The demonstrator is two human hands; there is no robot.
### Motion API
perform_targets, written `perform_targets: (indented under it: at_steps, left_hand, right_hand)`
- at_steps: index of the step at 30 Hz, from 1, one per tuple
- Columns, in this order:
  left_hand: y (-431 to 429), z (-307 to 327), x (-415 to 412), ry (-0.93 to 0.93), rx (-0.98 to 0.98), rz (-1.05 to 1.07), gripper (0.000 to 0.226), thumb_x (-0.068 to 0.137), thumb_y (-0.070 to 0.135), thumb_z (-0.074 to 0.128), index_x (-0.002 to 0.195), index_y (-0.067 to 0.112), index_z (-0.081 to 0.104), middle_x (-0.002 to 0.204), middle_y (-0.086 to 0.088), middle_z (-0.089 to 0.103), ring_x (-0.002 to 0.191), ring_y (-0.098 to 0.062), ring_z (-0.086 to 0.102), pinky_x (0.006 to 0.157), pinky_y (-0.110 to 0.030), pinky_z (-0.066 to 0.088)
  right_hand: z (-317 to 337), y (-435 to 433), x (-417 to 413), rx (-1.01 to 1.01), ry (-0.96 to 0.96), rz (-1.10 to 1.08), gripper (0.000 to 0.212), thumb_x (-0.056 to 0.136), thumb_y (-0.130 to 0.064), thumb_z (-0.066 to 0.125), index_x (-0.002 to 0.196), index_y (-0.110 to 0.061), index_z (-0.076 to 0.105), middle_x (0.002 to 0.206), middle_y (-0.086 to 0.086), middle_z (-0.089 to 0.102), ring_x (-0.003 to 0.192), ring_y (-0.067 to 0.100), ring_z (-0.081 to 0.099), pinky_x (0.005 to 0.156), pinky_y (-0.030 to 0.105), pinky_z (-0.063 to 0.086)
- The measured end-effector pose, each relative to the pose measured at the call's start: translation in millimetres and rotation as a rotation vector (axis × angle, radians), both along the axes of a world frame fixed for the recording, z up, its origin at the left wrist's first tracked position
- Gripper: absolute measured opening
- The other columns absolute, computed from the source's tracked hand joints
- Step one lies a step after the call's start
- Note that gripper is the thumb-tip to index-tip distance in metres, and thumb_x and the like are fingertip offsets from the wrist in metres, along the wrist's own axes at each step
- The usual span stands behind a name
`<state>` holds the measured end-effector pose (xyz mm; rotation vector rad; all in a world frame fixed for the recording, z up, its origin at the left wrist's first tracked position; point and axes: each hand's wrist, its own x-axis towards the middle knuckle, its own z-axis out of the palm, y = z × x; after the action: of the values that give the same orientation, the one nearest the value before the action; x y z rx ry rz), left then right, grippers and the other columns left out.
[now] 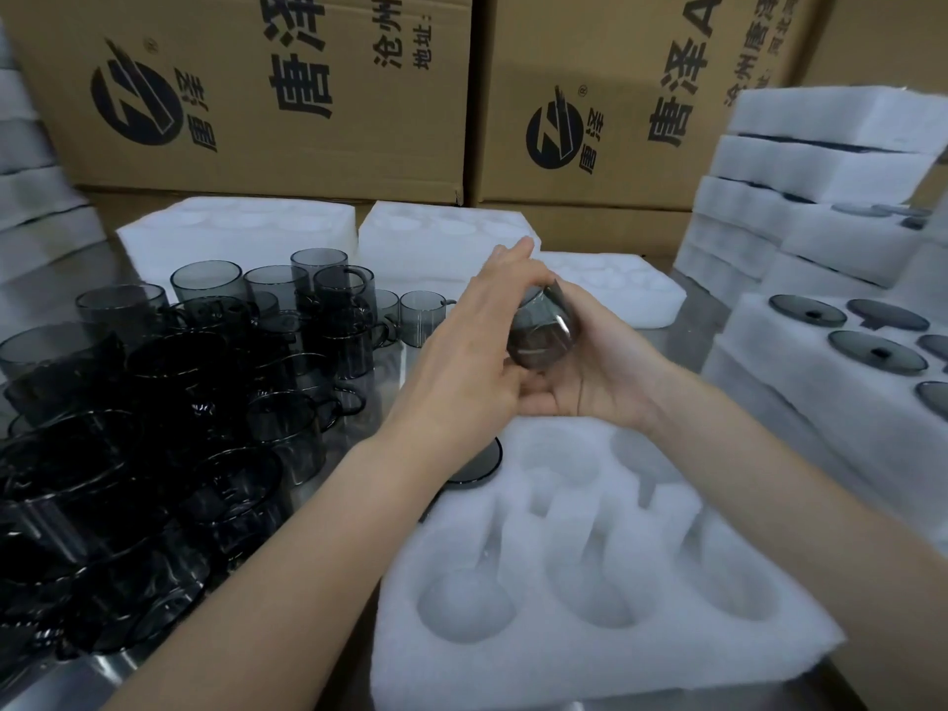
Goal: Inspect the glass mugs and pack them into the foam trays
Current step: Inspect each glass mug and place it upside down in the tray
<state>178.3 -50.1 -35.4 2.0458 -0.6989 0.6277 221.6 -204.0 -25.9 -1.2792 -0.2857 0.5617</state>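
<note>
Near foam tray (590,597): white, lies directly in front; near row shows 3 round cavities, all unfilled. Dark round disc (479,467) sits at the tray's far-left corner, partly under the left wrist.

Held mug (538,338): smoked grey glass, tilted, above the tray's far edge, between both hands.
- Right hand (600,387): palm up, fingers curled under and round the mug.
- Left hand (461,361): closed over the mug's top and left side.

Loose mugs (169,402): crowded together on the table, left of the tray.

Farther: 2 unfilled foam trays (236,233); stacked trays (821,228) at right, dark discs in the nearest. Printed cartons (267,94) behind.
</note>
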Motion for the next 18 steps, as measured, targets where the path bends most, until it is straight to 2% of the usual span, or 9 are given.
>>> perform_targets:
  at_steps: [2,3,5,7,9,11,12,15,18]
  left_hand:
    - [-1.3,-1.0,0.8,0.045,0.021,0.007,0.084,0.073,-0.013,0.055,0.123,0.05,0.03,0.156,0.017,0.022,0.144,0.005,0.005,0.112,-0.027,0.032]
    - [-1.4,-1.8,1.4,0.063,0.029,0.012,0.087,0.076,-0.01,0.059,0.129,0.05,0.025,0.157,0.017,0.02,0.146,0.002,0.002,0.113,-0.033,0.032]
    - [-1.4,-3.2,3.3,0.104,0.028,-0.004,0.093,0.079,-0.001,0.067,0.143,0.044,0.017,0.159,0.016,0.014,0.147,-0.001,0.0,0.116,-0.036,0.029]
    - [-1.4,-4.0,5.3,0.155,0.017,-0.021,0.098,0.079,0.006,0.071,0.151,0.034,0.01,0.16,0.011,0.013,0.148,-0.008,0.007,0.115,-0.039,0.031]
    - [-1.1,-4.8,6.9,0.19,0.019,-0.001,0.104,0.078,0.017,0.076,0.153,0.03,0.005,0.161,0.008,0.016,0.146,-0.008,0.019,0.114,-0.029,0.032]
    - [-1.1,-4.9,7.2,0.228,0.013,0.014,0.109,0.076,0.035,0.078,0.154,0.029,0.002,0.162,0.01,0.007,0.144,-0.002,0.019,0.105,-0.006,0.026]
    - [-1.3,-5.1,7.5,0.24,0.014,0.019,0.108,0.076,0.042,0.076,0.154,0.026,0.003,0.163,0.011,0.002,0.143,-0.001,0.017,0.1,-0.001,0.022]
    - [-1.2,-7.0,9.0,0.228,0.039,0.063,0.092,0.083,0.041,0.07,0.153,0.02,0.015,0.163,0.003,0.004,0.146,-0.008,0.018,0.104,-0.01,0.019]
    - [-1.0,-7.1,9.6,0.195,0.052,0.067,0.074,0.082,0.032,0.074,0.143,0.021,0.032,0.162,-0.002,0.012,0.143,-0.009,0.023,0.103,-0.01,0.024]
  right_hand:
    - [-0.1,-1.1,0.6,-0.045,-0.015,0.027,0.048,0.094,-0.061,0.043,0.105,-0.025,0.074,0.102,0.007,0.072,0.088,0.029,0.07,0.079,0.045,0.057]
    - [0.0,-1.6,0.4,-0.045,-0.037,0.027,0.047,0.094,-0.06,0.044,0.107,-0.026,0.073,0.103,0.007,0.072,0.088,0.029,0.069,0.08,0.046,0.057]
    - [-0.3,-3.2,-0.1,-0.017,-0.091,0.027,0.042,0.09,-0.056,0.048,0.108,-0.025,0.072,0.102,0.004,0.073,0.085,0.026,0.07,0.078,0.045,0.057]
    - [-0.4,-3.6,-1.2,0.018,-0.132,0.023,0.041,0.086,-0.051,0.052,0.111,-0.022,0.068,0.098,0.002,0.072,0.08,0.023,0.07,0.07,0.04,0.057]
    - [0.1,-2.0,-3.0,0.052,-0.15,0.011,0.036,0.086,-0.046,0.054,0.108,-0.021,0.068,0.093,-0.001,0.073,0.075,0.019,0.07,0.061,0.033,0.055]
    - [-0.5,-0.5,-3.5,0.081,-0.156,-0.023,0.025,0.087,-0.037,0.057,0.1,-0.021,0.072,0.092,-0.002,0.073,0.076,0.017,0.071,0.063,0.03,0.055]
    - [-1.1,0.3,-3.4,0.074,-0.162,-0.051,0.023,0.086,-0.034,0.059,0.102,-0.021,0.07,0.093,-0.002,0.072,0.078,0.018,0.07,0.066,0.031,0.056]
    - [-3.7,3.0,-2.9,-0.037,-0.22,-0.121,0.024,0.089,-0.034,0.059,0.109,-0.021,0.058,0.095,-0.001,0.07,0.079,0.019,0.065,0.068,0.038,0.053]
    - [-3.2,4.1,-3.6,-0.031,-0.229,-0.153,0.013,0.096,-0.03,0.055,0.104,-0.02,0.056,0.088,-0.001,0.07,0.073,0.019,0.067,0.057,0.035,0.055]
